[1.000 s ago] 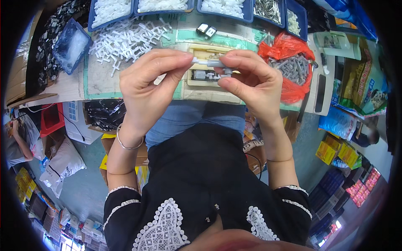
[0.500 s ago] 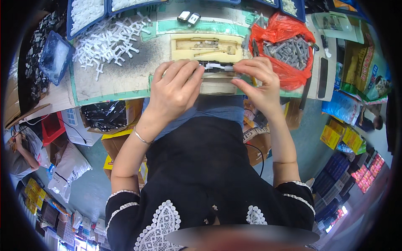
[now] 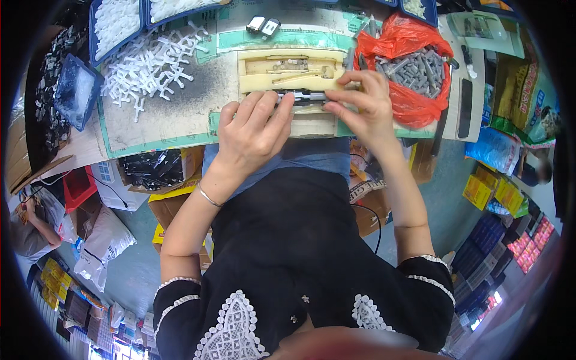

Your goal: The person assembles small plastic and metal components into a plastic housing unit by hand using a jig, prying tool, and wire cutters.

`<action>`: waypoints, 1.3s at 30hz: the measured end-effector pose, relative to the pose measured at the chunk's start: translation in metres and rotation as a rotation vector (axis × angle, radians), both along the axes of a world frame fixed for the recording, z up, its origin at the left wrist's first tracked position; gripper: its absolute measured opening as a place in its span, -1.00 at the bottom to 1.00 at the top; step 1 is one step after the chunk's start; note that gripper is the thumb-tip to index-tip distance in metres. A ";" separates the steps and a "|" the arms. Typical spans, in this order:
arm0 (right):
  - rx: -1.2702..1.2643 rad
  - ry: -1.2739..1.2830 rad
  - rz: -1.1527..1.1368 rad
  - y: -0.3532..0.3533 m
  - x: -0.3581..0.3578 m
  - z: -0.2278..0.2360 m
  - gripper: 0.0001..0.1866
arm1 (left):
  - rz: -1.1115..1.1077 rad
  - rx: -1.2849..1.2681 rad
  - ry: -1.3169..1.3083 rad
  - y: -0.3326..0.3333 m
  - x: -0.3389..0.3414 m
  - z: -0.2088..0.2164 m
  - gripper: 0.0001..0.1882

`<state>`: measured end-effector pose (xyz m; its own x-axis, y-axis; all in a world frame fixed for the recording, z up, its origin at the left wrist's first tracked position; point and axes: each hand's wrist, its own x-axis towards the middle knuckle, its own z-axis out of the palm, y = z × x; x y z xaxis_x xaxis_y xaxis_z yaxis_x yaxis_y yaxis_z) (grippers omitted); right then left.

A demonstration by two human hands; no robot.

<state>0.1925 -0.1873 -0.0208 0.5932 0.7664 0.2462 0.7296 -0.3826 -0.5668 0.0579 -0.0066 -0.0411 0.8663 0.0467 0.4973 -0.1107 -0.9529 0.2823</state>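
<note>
Clock face: centre on the black part [image 3: 307, 96], 12 pointing away from the person. The part lies between the two hands, just 6 o'clock of the recess in the cream jig [image 3: 251, 65]. The left hand [image 3: 255, 129] curls over the part's 9 o'clock end; whether it pinches or presses cannot be told. The right hand [image 3: 363, 108] pinches the 3 o'clock end between thumb and index finger.

The step in hand appears to be aligning the part. Recommended practice:
1. Steady the 9 o'clock end; adjust only from the 3 o'clock end.
2. Keep both ends level along the 9-to-3 line.
3. Apply light, even force; a sideways push could tilt the part.
4. Keep fingertips off the middle, so that the fit remains visible.

Count:
- Part, between the hands: one.
- Black-and-white blocks [image 3: 272, 28], 11 o'clock: two.
- Red bag [image 3: 420, 115], between 2 and 3 o'clock: one; its grey tubes [image 3: 417, 72] overlap, too many to count.
- White pieces [image 3: 150, 66], 10 o'clock: one heap, likewise uncountable.
- Black slab [image 3: 464, 108], 3 o'clock: one
</note>
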 end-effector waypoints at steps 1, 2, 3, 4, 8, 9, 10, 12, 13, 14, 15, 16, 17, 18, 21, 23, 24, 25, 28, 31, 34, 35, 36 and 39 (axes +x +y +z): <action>0.004 -0.002 0.006 0.000 -0.002 -0.003 -0.69 | 0.000 0.006 0.001 0.000 -0.001 0.000 -0.60; 0.017 -0.079 0.012 0.000 -0.004 -0.004 -0.69 | 0.001 0.013 0.002 0.001 -0.002 0.000 -0.60; 0.033 -0.158 0.019 0.000 -0.007 -0.005 -0.68 | 0.011 0.022 -0.002 0.002 -0.003 0.003 -0.60; 0.030 -0.158 0.026 0.000 -0.009 -0.007 -0.65 | -0.013 -0.045 0.012 0.005 -0.004 0.006 -0.58; 0.198 0.004 -0.149 -0.008 -0.008 0.001 -0.66 | 0.047 -0.105 -0.070 0.051 0.007 0.027 -0.62; 0.235 0.017 -0.182 -0.010 -0.006 0.001 -0.68 | 0.110 -0.112 -0.147 0.075 0.014 0.035 -0.64; 0.229 0.010 -0.221 -0.008 -0.006 0.007 -0.73 | 0.151 -0.073 -0.179 0.105 0.024 0.044 -0.66; 0.249 0.014 -0.183 -0.003 -0.004 0.012 -0.75 | 0.286 -0.001 -0.218 0.183 0.037 0.061 -0.69; 0.237 0.017 -0.174 -0.002 -0.004 0.015 -0.76 | 0.352 -0.026 -0.188 0.224 0.044 0.062 -0.66; 0.229 -0.016 -0.154 0.002 -0.005 0.018 -0.78 | 0.424 -0.027 -0.153 0.272 0.044 0.058 -0.66; 0.242 -0.028 -0.146 0.004 -0.006 0.020 -0.78 | 0.487 -0.037 -0.119 0.313 0.047 0.052 -0.66; 0.244 -0.025 -0.139 0.005 -0.006 0.022 -0.78 | 0.494 0.080 -0.041 0.343 0.053 0.052 -0.64; 0.242 -0.021 -0.139 0.005 -0.007 0.021 -0.79 | 0.494 0.194 0.039 0.350 0.061 0.059 -0.61; 0.263 -0.007 -0.158 0.007 -0.008 0.019 -0.81 | 0.449 0.193 0.060 0.351 0.070 0.056 -0.58; 0.251 -0.005 -0.151 0.009 -0.007 0.022 -0.81 | 0.212 -0.073 0.203 0.363 0.092 0.053 -0.63; 0.253 -0.008 -0.150 0.012 -0.007 0.022 -0.81 | 0.248 -0.155 0.347 0.356 0.104 0.057 -0.61; 0.249 0.002 -0.144 0.013 -0.007 0.022 -0.81 | 0.257 -0.093 0.335 0.357 0.108 0.057 -0.62; 0.247 0.016 -0.132 0.014 -0.007 0.022 -0.82 | 0.273 -0.032 0.324 0.361 0.109 0.057 -0.62; 0.234 0.000 -0.109 0.020 -0.007 0.027 -0.84 | 0.209 -0.118 0.240 0.380 0.102 0.054 -0.66; 0.251 0.011 -0.082 0.027 -0.004 0.031 -0.85 | 0.280 -0.133 0.031 0.368 0.090 0.063 -0.71; 0.312 0.194 -0.102 0.038 -0.002 0.037 -0.84 | 0.260 -0.315 -0.086 0.299 0.078 0.079 -0.70; 0.308 0.193 -0.114 0.045 -0.001 0.040 -0.84 | 0.182 -0.500 -0.181 0.271 0.076 0.081 -0.70; 0.317 0.282 -0.065 0.055 0.001 0.042 -0.79 | 0.136 -0.656 -0.153 0.241 0.070 0.082 -0.72; 0.376 0.495 0.047 0.090 0.000 0.055 -0.59 | -0.051 -1.245 0.114 0.148 0.047 0.078 -0.75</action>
<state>0.1921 -0.0971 0.0338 0.6739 0.7086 0.2091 0.3573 -0.0648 -0.9317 0.1048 0.1414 0.0366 0.9162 0.3959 0.0614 -0.0552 -0.0271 0.9981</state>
